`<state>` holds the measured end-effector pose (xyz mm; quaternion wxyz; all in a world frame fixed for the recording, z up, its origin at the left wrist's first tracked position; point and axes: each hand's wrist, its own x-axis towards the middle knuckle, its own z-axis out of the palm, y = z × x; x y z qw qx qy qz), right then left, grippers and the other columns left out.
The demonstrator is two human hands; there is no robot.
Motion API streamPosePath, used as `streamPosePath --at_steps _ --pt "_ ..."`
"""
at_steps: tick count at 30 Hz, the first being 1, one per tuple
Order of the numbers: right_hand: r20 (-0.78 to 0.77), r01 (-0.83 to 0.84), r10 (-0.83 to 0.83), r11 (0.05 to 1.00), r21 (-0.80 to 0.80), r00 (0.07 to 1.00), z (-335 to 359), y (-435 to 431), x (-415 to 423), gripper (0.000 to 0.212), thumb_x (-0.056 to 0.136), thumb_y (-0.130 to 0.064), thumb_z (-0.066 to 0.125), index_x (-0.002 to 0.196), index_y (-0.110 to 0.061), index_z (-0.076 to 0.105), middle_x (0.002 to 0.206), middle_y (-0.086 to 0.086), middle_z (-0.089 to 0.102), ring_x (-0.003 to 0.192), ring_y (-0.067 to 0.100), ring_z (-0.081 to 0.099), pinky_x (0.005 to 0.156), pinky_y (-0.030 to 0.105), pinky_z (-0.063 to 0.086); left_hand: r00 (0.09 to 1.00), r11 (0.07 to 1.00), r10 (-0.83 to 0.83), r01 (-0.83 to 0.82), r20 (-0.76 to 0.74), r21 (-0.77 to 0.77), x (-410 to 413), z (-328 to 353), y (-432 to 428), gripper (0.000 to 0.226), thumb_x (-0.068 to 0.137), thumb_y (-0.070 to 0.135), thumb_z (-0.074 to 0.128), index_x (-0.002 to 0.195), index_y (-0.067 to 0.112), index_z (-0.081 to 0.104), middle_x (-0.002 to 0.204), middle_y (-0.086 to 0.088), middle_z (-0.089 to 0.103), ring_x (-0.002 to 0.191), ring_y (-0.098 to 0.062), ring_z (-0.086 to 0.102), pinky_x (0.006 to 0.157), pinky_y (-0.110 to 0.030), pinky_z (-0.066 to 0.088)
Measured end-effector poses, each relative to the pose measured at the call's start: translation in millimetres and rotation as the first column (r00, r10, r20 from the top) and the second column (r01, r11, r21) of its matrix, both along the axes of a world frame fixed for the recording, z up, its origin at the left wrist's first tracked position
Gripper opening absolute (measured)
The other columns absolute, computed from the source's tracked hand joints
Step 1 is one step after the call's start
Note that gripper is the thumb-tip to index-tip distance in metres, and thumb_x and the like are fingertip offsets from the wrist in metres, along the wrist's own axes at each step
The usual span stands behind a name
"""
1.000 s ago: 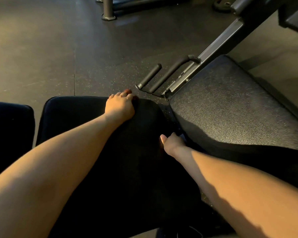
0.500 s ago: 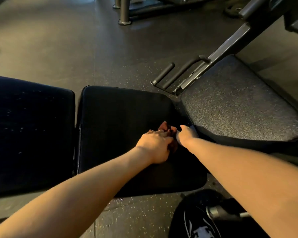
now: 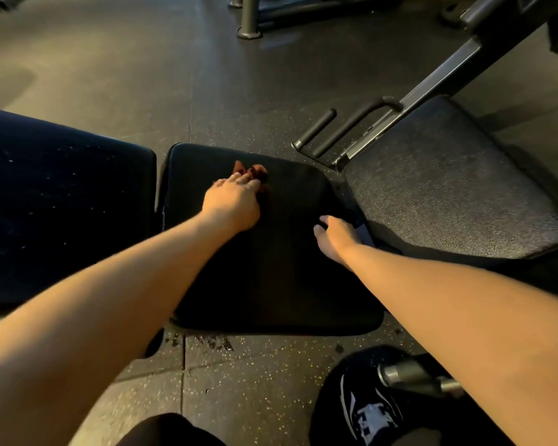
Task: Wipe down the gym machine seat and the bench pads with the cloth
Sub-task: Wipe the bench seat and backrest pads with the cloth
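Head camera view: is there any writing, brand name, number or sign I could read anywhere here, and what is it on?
No text here can be read.
Shoe: white markings on its side, too blurred to tell letters from a logo.
Middle bench pad: no label or writing shows.
Left bench pad: only pale specks, no writing.
Machine seat: no label shows.
Metal frame: no sticker or number shows.

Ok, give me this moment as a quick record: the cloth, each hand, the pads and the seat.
cloth: dark red, bunched, on the middle bench pad, toward its far side
left hand: presses on the cloth
right hand: at that pad's right edge, fingers hidden
left pad: dark, speckled, no hand on it
machine seat: textured, right of the middle pad, no hand on it
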<state>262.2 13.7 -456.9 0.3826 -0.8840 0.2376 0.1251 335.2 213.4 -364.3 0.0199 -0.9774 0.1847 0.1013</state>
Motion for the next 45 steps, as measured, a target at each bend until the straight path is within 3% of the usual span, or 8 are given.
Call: streamPosePath --at_steps 8,14,17,21,30,35,38,45 --pt "0.058 -0.118 0.123 0.99 -0.076 0.991 2 3 -5 0.044 0.104 -0.031 0.043 0.146 -0.019 0.047 0.15 0.008 0.045 0.136 0.028 0.045 0.11 0.04 0.037 0.913 0.929 -0.371 0.365 -0.171 -0.069 -114 -3 -6 0.048 0.097 0.039 0.053 0.144 0.038 0.045 0.155 -0.001 0.039 0.141 -0.022 0.041 0.115 -0.04 0.033" --pt "-0.003 -0.102 0.103 0.982 -0.158 0.995 -8 -20 -16 0.046 0.103 -0.031 0.043 0.146 -0.016 0.047 0.149 0.012 0.046 0.136 0.03 0.045 0.11 0.039 0.037 0.838 0.859 -0.512 0.499 -0.19 -0.113 -164 -23 -14 0.053 0.1 0.039 0.047 0.152 0.033 0.037 0.161 0.001 0.033 0.153 -0.018 0.02 0.123 -0.038 0.013" --pt "-0.022 -0.109 0.107 0.981 -0.162 0.994 -10 -21 -13 0.046 0.103 -0.03 0.044 0.147 -0.016 0.046 0.15 0.013 0.045 0.135 0.031 0.045 0.109 0.039 0.037 0.903 0.903 -0.421 0.406 -0.089 -0.142 -139 -25 -14 0.044 0.102 0.042 0.042 0.145 0.034 0.045 0.157 0.002 0.038 0.149 -0.018 0.03 0.121 -0.038 0.023" --pt "-0.008 -0.103 0.103 0.981 -0.165 0.995 -9 -15 -4 0.046 0.105 -0.03 0.043 0.149 -0.018 0.042 0.151 0.009 0.043 0.136 0.029 0.044 0.107 0.037 0.037 0.985 0.982 -0.173 0.173 0.011 -0.073 -66 -22 -12 0.049 0.102 0.039 0.044 0.151 0.03 0.04 0.163 0.001 0.03 0.152 -0.018 0.022 0.122 -0.042 0.02" --pt "-0.029 -0.024 0.021 0.996 -0.082 0.999 -30 -16 35 0.056 0.104 -0.043 0.036 0.156 -0.022 0.028 0.163 0.004 0.022 0.148 0.029 0.025 0.119 0.05 0.023 0.979 0.991 0.131 -0.135 0.154 0.016 85 2 18 0.053 0.099 0.036 0.049 0.149 0.024 0.041 0.154 -0.008 0.043 0.146 -0.027 0.034 0.12 -0.046 0.026" --pt "-0.046 0.026 -0.027 1.0 -0.014 0.999 -39 -24 63 0.059 0.104 -0.045 0.036 0.157 -0.023 0.024 0.165 0.005 0.018 0.151 0.027 0.019 0.121 0.049 0.02 0.963 0.964 0.265 -0.266 0.056 0.007 128 3 -14 0.048 0.099 0.041 0.051 0.142 0.02 0.047 0.123 -0.012 0.062 0.111 -0.031 0.062 0.099 -0.046 0.049" --pt "-0.025 0.019 -0.019 1.0 -0.011 1.0 -41 -29 72 0.057 0.104 -0.043 0.039 0.156 -0.022 0.028 0.163 0.006 0.024 0.149 0.027 0.024 0.12 0.046 0.025 0.966 0.966 0.259 -0.259 -0.016 -0.001 139 -15 -51 0.045 0.097 0.042 0.054 0.137 0.022 0.05 0.109 -0.009 0.065 0.098 -0.027 0.065 0.09 -0.044 0.055" --pt "-0.021 -0.072 0.072 0.997 -0.008 0.997 -39 -52 83 0.054 0.101 -0.032 0.052 0.152 -0.02 0.037 0.155 0.007 0.04 0.144 0.026 0.035 0.115 0.043 0.034 0.994 0.992 0.103 -0.106 -0.048 -0.066 147 -77 -133 0.046 0.096 0.039 0.055 0.137 0.019 0.05 0.121 -0.01 0.063 0.114 -0.029 0.06 0.101 -0.044 0.041"
